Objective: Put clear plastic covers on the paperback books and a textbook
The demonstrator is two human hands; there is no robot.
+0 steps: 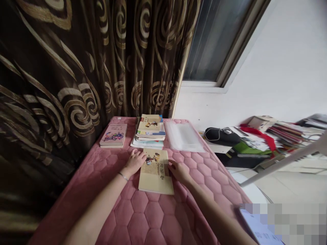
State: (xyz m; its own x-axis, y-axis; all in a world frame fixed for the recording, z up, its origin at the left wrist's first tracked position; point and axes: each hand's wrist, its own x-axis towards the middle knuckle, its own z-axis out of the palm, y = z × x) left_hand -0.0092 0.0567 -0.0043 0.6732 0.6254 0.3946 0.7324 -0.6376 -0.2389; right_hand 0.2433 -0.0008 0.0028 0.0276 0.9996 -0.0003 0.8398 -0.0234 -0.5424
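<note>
A cream-coloured book (pixel 153 178) with a small painted picture and dark handwritten-style characters on its cover lies closed on the pink quilted pad. My left hand (pixel 135 162), with a thin bracelet at the wrist, holds the book's upper left edge, fingertips over the cover. On the opposite side, my right hand (pixel 179 172) grips the right edge with its fingers curled; part of that grip is hidden. Just beyond the book stands a stack of books (pixel 150 132), topped by a similar cream cover. Farther left are pink-covered books (pixel 113 135) in a low pile.
Clear plastic sheets or sleeves (pixel 184 136) lie right of the stack. A pink quilted pad (pixel 138 217) covers the surface. A patterned dark curtain (pixel 84 75) hangs along the left. Papers and a black pouch (pixel 221 135) crowd the right. A lit phone (pixel 255 224) sits at lower right.
</note>
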